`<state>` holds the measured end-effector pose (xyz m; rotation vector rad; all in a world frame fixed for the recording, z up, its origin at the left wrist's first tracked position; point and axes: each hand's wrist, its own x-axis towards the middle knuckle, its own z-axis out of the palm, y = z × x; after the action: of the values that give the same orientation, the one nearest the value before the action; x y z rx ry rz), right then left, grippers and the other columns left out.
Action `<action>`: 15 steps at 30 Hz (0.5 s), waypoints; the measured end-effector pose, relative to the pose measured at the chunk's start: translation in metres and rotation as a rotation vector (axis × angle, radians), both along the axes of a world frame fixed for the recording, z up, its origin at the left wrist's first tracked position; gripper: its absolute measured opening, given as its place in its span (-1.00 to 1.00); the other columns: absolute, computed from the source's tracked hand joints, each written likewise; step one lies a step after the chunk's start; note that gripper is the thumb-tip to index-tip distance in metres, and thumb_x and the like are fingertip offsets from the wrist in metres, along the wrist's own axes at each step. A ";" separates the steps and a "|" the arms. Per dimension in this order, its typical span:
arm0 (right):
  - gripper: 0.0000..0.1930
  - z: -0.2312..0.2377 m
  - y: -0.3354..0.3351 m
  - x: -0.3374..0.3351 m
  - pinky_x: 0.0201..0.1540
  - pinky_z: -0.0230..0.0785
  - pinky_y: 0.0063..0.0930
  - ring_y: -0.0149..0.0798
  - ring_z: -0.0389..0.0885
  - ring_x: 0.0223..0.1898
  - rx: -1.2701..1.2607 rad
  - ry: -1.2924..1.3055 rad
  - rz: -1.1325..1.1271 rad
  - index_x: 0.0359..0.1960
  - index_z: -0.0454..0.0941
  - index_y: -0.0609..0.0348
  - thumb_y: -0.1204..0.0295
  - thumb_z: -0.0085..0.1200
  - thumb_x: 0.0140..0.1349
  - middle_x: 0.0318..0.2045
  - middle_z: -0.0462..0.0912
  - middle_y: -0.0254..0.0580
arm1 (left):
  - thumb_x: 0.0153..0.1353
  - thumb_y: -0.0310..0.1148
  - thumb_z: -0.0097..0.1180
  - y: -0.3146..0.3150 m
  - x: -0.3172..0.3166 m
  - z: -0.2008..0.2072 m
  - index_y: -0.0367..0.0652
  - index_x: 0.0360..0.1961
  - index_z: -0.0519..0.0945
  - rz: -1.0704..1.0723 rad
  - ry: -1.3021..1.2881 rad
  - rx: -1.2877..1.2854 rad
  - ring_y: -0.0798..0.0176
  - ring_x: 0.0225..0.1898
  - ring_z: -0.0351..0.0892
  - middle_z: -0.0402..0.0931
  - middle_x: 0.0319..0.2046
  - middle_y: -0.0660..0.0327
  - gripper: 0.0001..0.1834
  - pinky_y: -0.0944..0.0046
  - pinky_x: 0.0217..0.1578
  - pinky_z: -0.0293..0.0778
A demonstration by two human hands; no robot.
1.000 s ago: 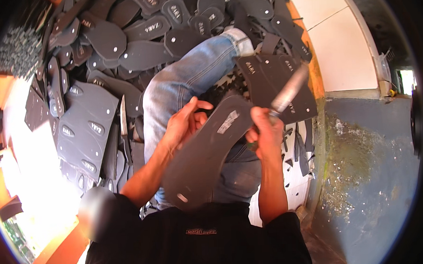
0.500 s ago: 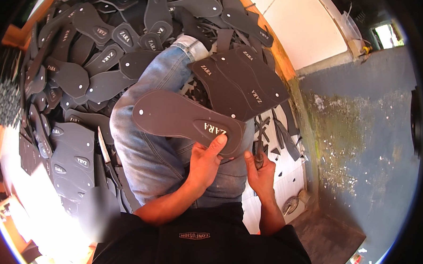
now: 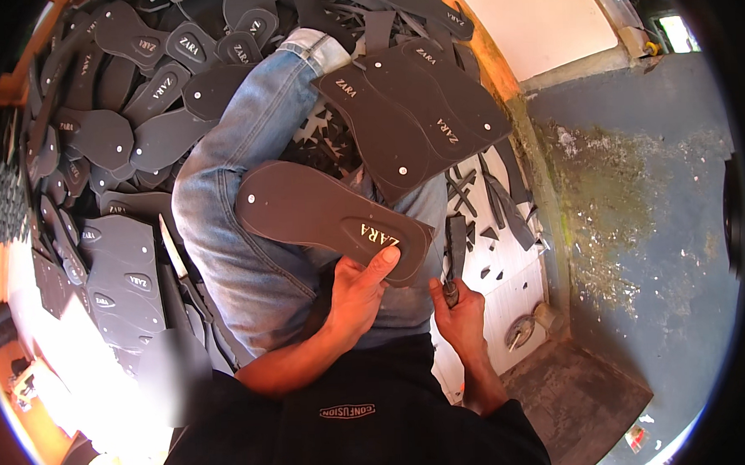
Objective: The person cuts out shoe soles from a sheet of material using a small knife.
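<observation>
My left hand grips a dark brown insole by its heel end, thumb on top beside the light lettering. The insole lies tilted above my lap, its rounded toe end pointing up and left. Close by on the right, my right hand is closed round the handle of a knife. The narrow blade points away from me and is partly lost against a dark strip. Beyond the insole, an uncut dark sheet with several insole outlines rests by my leg.
Piled loose insoles cover the far left. Another knife lies left of my knee, next to marked sheets. Dark offcuts litter the pale floor at right, near a round metal object. A stained wall bounds the right.
My right hand has lowered slightly and drawn a little away from the insole's heel, showing more of the knife. My left hand keeps its grip on the insole. The whole view has shifted somewhat.
</observation>
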<state>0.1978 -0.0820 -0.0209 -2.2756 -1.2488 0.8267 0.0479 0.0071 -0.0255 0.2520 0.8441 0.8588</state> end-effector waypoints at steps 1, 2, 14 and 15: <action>-0.61 0.000 0.000 -0.001 -0.68 0.19 -0.25 0.00 0.37 -0.80 -0.010 -0.012 0.005 -0.71 0.33 0.25 0.30 0.13 0.17 -0.83 0.36 -0.03 | 0.17 -0.27 0.20 -0.001 -0.001 -0.003 -0.24 -0.20 0.53 -0.005 0.015 -0.007 0.41 -0.39 0.51 0.55 -0.35 0.28 -0.72 0.36 -0.42 0.43; -0.63 0.001 -0.001 -0.002 -0.67 0.21 -0.23 0.04 0.39 -0.77 -0.047 -0.009 0.009 -0.70 0.34 0.26 0.32 0.13 0.16 -0.82 0.38 0.00 | 0.16 -0.28 0.20 -0.001 -0.003 -0.005 -0.24 -0.20 0.54 -0.019 0.010 0.010 0.41 -0.39 0.51 0.55 -0.35 0.28 -0.72 0.37 -0.42 0.43; -0.76 -0.023 0.061 -0.012 -0.32 0.43 -0.36 -0.12 0.64 -0.42 0.063 0.118 0.078 -0.29 0.55 0.38 0.37 0.08 0.21 -0.44 0.65 0.00 | 0.13 -0.28 0.21 -0.025 -0.046 -0.017 -0.28 -0.16 0.57 -0.346 0.170 0.054 0.39 -0.34 0.53 0.57 -0.31 0.24 -0.68 0.35 -0.42 0.50; -0.76 -0.033 0.053 -0.003 -0.31 0.43 -0.41 -0.24 0.63 -0.41 0.058 0.221 -0.010 -0.29 0.54 0.42 0.39 0.07 0.22 -0.43 0.65 -0.02 | 0.12 -0.28 0.21 -0.021 -0.050 -0.010 -0.27 -0.17 0.58 -0.485 0.210 0.017 0.38 -0.33 0.53 0.57 -0.30 0.23 -0.68 0.34 -0.42 0.50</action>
<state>0.1949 -0.0287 -0.0541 -2.0783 -1.1456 0.9943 -0.0017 -0.0139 -0.0359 0.5438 0.9193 0.3890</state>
